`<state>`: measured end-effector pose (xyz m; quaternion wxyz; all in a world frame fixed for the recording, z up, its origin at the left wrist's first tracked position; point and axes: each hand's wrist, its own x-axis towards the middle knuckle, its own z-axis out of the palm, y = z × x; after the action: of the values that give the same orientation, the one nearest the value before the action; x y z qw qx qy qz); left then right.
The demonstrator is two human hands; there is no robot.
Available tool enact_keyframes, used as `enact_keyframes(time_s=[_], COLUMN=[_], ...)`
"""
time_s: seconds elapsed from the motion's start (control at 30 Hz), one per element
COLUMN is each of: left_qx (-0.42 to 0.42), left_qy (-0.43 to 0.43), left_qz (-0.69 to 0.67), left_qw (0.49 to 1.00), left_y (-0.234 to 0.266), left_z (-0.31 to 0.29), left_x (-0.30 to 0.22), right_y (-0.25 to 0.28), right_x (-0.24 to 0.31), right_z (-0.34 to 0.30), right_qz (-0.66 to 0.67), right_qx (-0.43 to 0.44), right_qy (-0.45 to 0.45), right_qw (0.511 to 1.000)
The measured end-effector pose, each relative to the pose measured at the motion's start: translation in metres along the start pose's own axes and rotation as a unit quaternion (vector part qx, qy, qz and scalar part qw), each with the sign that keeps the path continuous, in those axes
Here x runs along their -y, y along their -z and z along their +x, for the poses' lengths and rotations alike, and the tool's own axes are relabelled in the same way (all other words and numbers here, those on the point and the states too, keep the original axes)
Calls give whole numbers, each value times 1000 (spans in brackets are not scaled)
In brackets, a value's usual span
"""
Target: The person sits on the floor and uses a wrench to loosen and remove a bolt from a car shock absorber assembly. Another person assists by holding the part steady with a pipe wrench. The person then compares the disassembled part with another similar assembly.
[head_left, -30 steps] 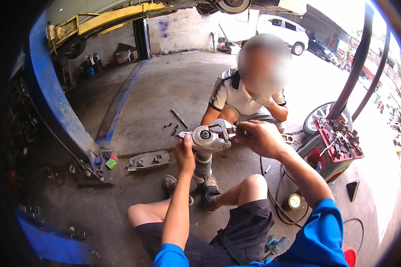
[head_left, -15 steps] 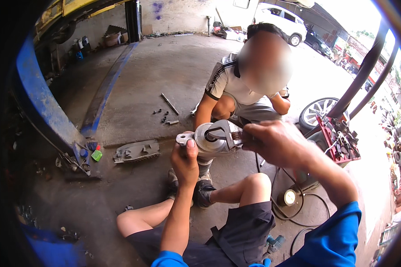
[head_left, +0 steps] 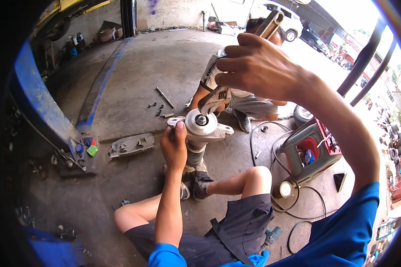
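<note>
The shock absorber (head_left: 197,144), in the head view, is held upright near the shoes (head_left: 202,186); its metal top (head_left: 195,129) is grasped at one side by the left hand (head_left: 174,144); a wrench (head_left: 214,99) is clenched in the right hand (head_left: 258,66), tilted over the metal top; whether they touch cannot be told.

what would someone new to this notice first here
Probably the right hand, raised in the upper middle and gripping a wrench whose head hangs close to a round metal mount. Near the picture's centre, the left hand grips that mount by its left side. The thick blue post at the left and the squatting co-worker, partly hidden behind the raised hand, may catch the eye next.
</note>
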<state>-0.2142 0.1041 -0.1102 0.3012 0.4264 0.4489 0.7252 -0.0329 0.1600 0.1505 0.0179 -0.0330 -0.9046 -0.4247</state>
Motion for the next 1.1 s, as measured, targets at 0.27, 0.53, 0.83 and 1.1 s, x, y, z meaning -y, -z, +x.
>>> enact_keyframes(time_s=[0.27,0.53,0.83,1.1], left_qx=[40,88,148,165], left_qy=[9,97,150,186], left_qz=[32,-25,-50,-58], left_qw=[999,991,976,967], left_y=[9,8,15,10], left_z=[18,21,31,40], left_x=[3,-8,-11,-13], right_y=[-7,-5,-9,-16], right_x=[2,-3,-5,-8], right_z=[17,23,25,31], right_qz=[-23,-8,-24,-8], right_qx=[-64,-47,-82,-107], right_qy=[46,70,98,132], right_qw=[997,996,992,985])
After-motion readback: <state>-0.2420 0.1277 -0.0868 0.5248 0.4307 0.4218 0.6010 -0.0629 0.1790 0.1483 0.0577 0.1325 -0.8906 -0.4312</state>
